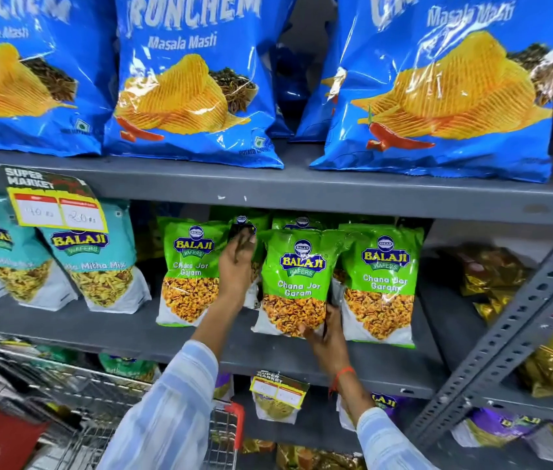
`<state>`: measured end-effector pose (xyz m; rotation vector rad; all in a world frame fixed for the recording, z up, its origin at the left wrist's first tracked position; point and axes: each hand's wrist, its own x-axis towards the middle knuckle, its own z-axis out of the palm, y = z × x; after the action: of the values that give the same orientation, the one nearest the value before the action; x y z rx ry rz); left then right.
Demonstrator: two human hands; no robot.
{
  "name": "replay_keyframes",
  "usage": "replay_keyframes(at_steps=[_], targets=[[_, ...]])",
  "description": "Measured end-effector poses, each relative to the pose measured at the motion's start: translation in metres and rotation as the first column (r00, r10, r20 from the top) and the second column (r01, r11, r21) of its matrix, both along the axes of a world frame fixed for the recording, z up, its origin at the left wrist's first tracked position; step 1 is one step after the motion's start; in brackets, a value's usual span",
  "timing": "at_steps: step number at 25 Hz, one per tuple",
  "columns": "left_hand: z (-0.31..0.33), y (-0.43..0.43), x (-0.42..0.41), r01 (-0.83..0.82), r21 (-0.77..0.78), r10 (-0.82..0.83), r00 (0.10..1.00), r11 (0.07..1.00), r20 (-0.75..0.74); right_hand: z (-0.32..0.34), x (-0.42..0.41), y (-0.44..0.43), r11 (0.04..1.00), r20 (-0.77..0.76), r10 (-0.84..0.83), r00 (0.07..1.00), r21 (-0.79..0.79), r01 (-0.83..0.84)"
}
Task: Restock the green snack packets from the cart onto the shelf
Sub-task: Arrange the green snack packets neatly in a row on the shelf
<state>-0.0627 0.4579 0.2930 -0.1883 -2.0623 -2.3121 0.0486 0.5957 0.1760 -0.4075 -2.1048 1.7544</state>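
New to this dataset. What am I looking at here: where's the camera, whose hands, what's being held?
There is one picture, from a wide-angle camera worn on a person's head, looking forward and down at store shelving. No robot: both hands are bare. The right hand grips the bottom of the middle green Chana Jor Garam packet, standing it on the grey middle shelf. The left hand reaches behind, touching a rear green packet; whether it grips is unclear. More green packets stand on either side. Blue Crunchem chip bags fill the shelf above, teal Balaji mix packets sit left, and the wire cart is bottom left.
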Motion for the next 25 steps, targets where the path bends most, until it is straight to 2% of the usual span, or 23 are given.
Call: replay_keyframes(at_steps=[5,9,12,14,16,17,19,22,25], targets=[[0.004,-0.008,-0.013,0.121,-0.036,-0.121,0.993,0.992,-0.006,-0.003,0.002,0.003,0.998,-0.015,0.039,0.999,0.042,-0.038],[0.021,-0.007,-0.020,0.101,-0.035,-0.105,0.985,0.994,-0.139,-0.007,0.004,0.004,0.997,0.028,0.046,0.999,0.063,-0.047],[0.027,-0.005,-0.019,-0.005,-0.258,-0.076,0.950,0.966,-0.303,-0.007,0.002,0.004,0.998,0.045,0.045,0.998,0.047,-0.047],[0.033,0.004,-0.014,-0.123,-0.495,-0.116,0.898,0.860,-0.425,-0.004,0.002,0.002,0.998,0.066,0.039,0.997,0.037,-0.041],[0.043,0.026,-0.002,-0.243,-0.720,-0.265,0.815,0.649,-0.515,-0.001,0.004,0.001,0.998,0.079,0.043,0.996,0.043,-0.047],[0.047,0.040,0.005,-0.284,-0.780,-0.349,0.772,0.558,-0.531,-0.001,0.006,0.001,0.998,0.075,0.045,0.996,0.049,-0.049],[0.053,0.065,0.017,-0.297,-0.841,-0.459,0.731,0.452,-0.505,-0.001,0.010,0.000,0.997,0.068,0.042,0.997,0.067,-0.046],[0.060,0.083,0.022,-0.201,-0.891,-0.482,0.781,0.408,-0.397,0.002,0.012,0.000,0.994,0.070,0.027,0.997,0.104,-0.035],[0.059,0.083,0.025,-0.234,-0.848,-0.456,0.758,0.477,-0.466,0.002,0.013,0.001,0.992,0.083,-0.002,0.997,0.123,-0.008]])
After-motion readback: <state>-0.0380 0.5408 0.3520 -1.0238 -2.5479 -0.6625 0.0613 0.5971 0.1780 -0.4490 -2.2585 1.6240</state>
